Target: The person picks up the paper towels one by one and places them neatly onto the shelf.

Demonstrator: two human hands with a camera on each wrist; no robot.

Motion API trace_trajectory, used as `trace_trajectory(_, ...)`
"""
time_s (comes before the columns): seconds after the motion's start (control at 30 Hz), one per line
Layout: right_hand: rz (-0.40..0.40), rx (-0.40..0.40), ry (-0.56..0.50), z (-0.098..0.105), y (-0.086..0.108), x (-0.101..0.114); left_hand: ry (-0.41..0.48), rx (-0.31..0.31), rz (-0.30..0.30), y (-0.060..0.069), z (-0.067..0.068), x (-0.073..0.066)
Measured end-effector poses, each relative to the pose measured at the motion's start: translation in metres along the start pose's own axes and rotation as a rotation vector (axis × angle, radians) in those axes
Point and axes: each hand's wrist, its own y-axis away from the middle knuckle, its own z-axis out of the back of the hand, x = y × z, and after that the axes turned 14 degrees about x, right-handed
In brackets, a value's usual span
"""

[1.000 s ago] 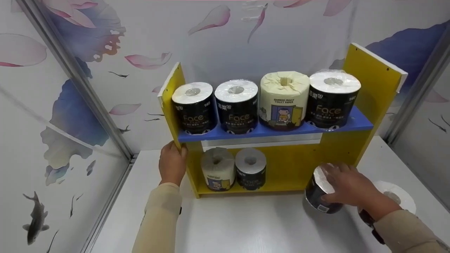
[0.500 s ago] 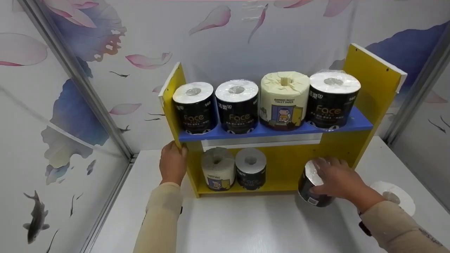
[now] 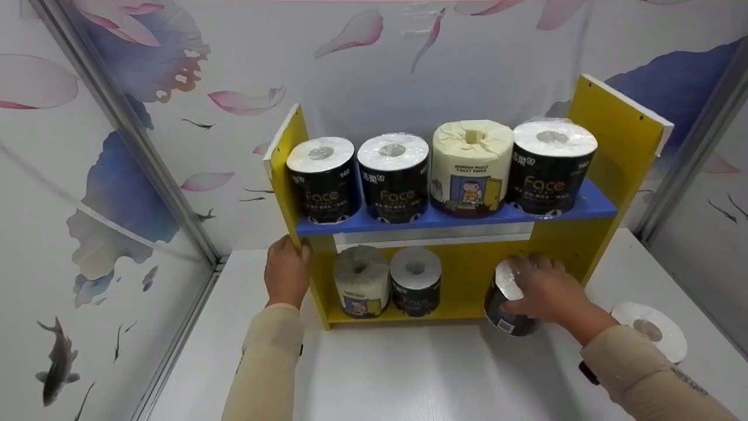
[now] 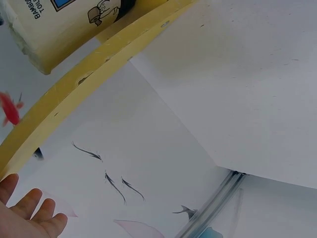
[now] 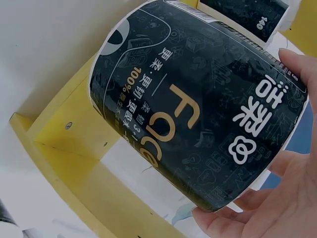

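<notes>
My right hand (image 3: 546, 289) grips a black-wrapped toilet roll (image 3: 508, 313) from above, thumb and fingers around its white top end. The roll tilts in front of the lower shelf's right part; in the right wrist view its "Face" label shows on the black wrapper (image 5: 198, 99). At the left, my left hand (image 3: 286, 270) rests against the outer side of the yellow-sided shelf unit (image 3: 318, 280). In the left wrist view its fingers (image 4: 42, 210) are loosely extended beside the yellow board edge. A cream-wrapped roll (image 3: 361, 286) and a black-wrapped roll (image 3: 416, 286) stand on the lower shelf.
On the blue upper shelf (image 3: 374, 227) stand several rolls, one cream-wrapped (image 3: 472, 169) and the others black. Another roll (image 3: 651, 330) sits on the white table (image 3: 409, 374) at the right, partly behind my forearm. Patterned walls (image 3: 251, 146) enclose the table.
My right hand has carried the black toilet roll left and toward the lower shelf, away from the roll at the right. The left hand has stayed in place.
</notes>
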Motion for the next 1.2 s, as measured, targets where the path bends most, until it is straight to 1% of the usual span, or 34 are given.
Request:
trace_trajectory(0.07, 0.011, -0.008, -0.001, -0.001, -0.002, 0.002, 0.003, -0.001, 0.001, 0.000, 0.000, 0.000)
trace_trajectory(0.17, 0.036, -0.042, 0.017, -0.001, -0.004, 0.004, 0.003, -0.005, -0.002, 0.000, 0.000, 0.001)
trace_trajectory(0.3, 0.040, -0.065, 0.031, -0.002, -0.009, 0.009, -0.002, -0.007, -0.004, -0.001, 0.001, 0.000)
trace_trajectory(0.5, 0.011, -0.046, 0.003, -0.003, -0.018, 0.015, 0.000, -0.007, -0.008, 0.000, 0.002, 0.000)
trace_trajectory(0.7, -0.017, -0.047, -0.009, -0.005, -0.026, 0.021, -0.002, -0.004, -0.003, 0.000, 0.001, 0.000)
trace_trajectory(0.9, -0.024, -0.053, -0.004, -0.009, -0.034, 0.025, -0.005, -0.031, -0.027, 0.001, 0.000, 0.000)
trace_trajectory(1.07, -0.020, -0.059, 0.013, -0.010, -0.042, 0.027, 0.016, -0.028, -0.022, 0.002, 0.000, 0.000)
trace_trajectory(1.2, -0.020, -0.067, 0.006, -0.012, -0.045, 0.029, 0.017, -0.045, -0.046, 0.002, 0.000, 0.000)
